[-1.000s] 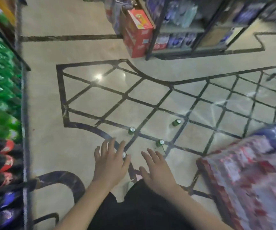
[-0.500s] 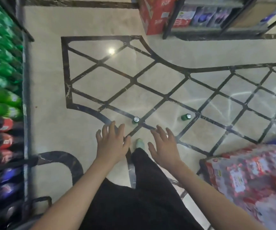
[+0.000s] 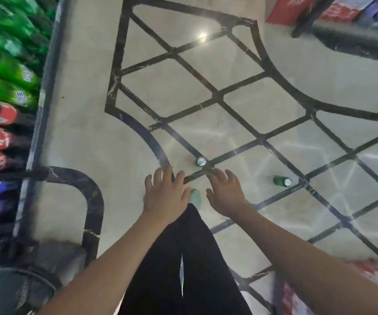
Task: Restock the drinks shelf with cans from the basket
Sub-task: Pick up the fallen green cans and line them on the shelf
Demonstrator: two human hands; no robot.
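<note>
- Left hand (image 3: 165,196) and right hand (image 3: 225,194) hang side by side over the floor, fingers spread and relaxed, holding nothing.
- Just beyond the fingertips an upright can (image 3: 201,161) stands on the dark inlay of the marble floor (image 3: 88,133); a green can (image 3: 282,181) lies on its side further right.
- A dark basket (image 3: 13,289) sits near left; the drinks shelf (image 3: 4,92) with bottles runs along the left edge.
- Judged step: gathering loose cans. Next move calls for reaching forward and closing fingers round the upright can.
</note>
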